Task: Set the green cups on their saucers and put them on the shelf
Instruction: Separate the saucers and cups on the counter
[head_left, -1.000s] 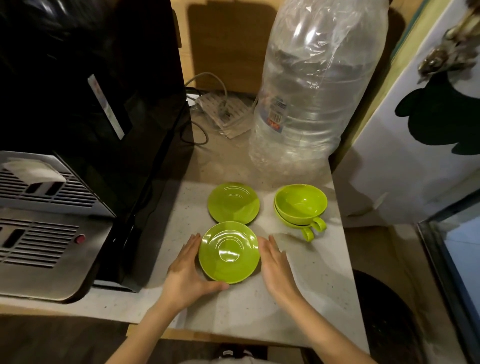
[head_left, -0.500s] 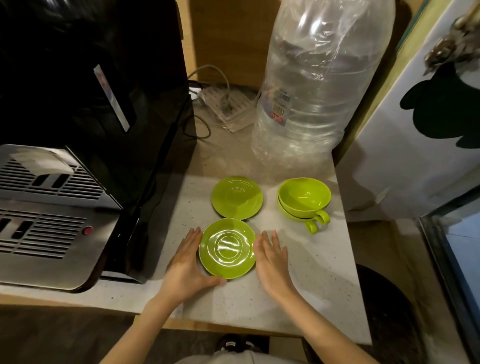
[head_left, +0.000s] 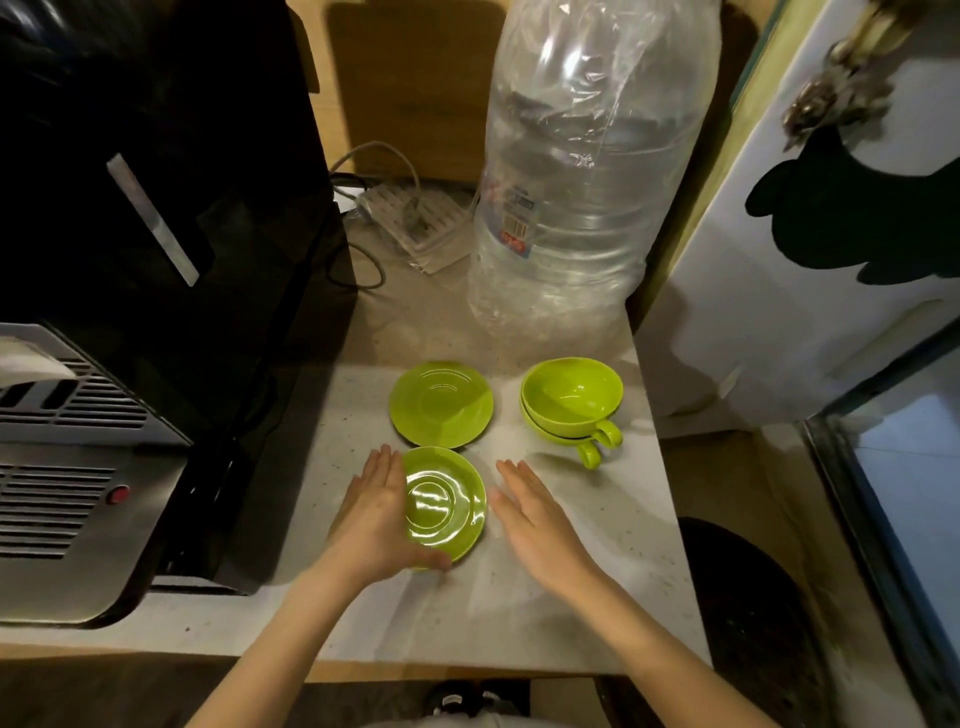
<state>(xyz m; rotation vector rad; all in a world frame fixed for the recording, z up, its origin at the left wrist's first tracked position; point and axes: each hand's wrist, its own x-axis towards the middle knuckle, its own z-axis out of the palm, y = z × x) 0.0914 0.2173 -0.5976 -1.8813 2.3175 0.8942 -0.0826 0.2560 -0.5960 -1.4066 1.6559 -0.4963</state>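
Note:
Two green saucers lie on the pale counter (head_left: 571, 597): the far saucer (head_left: 441, 402) and, just in front of it, the near saucer (head_left: 449, 506). To their right sit two green cups (head_left: 571, 397), nested one inside the other, handles pointing toward me. My left hand (head_left: 376, 522) lies flat against the near saucer's left rim, fingers straight, thumb at its front edge. My right hand (head_left: 537, 519) hovers open a little to the right of that saucer, not touching it. No shelf is in view.
A black and steel coffee machine (head_left: 130, 364) fills the left side. A large clear plastic water bottle (head_left: 582, 182) stands behind the cups, with a power strip and cables (head_left: 415, 218) beside it. A white cabinet side (head_left: 805, 286) borders the counter on the right.
My right hand has drawn away from the near saucer's right rim. My left hand stays at its left edge. The camera has come slightly closer.

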